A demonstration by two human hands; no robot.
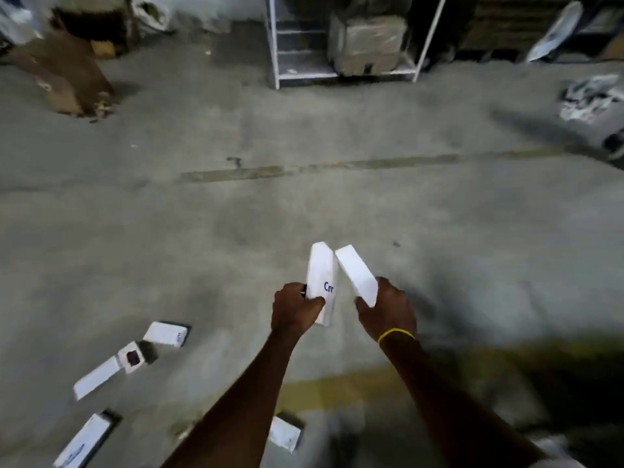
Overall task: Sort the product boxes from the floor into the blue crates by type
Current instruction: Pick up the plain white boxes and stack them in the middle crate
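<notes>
Concrete floor [236,231]: five white boxes lying lower left, well apart from hands. Two more white boxes held up, top ends touching: left hand [295,307] clasps lettered box [320,282]; right hand [388,307] clasps plain box [356,273]. Yellow band [395,333] on right wrist.

A white box [320,285] in each hand [295,307], above concrete floor [202,231].

The bottom edge cut off one floor box [82,442]; motion blur smeared the print [328,287] on a held box beyond "Crr".
</notes>
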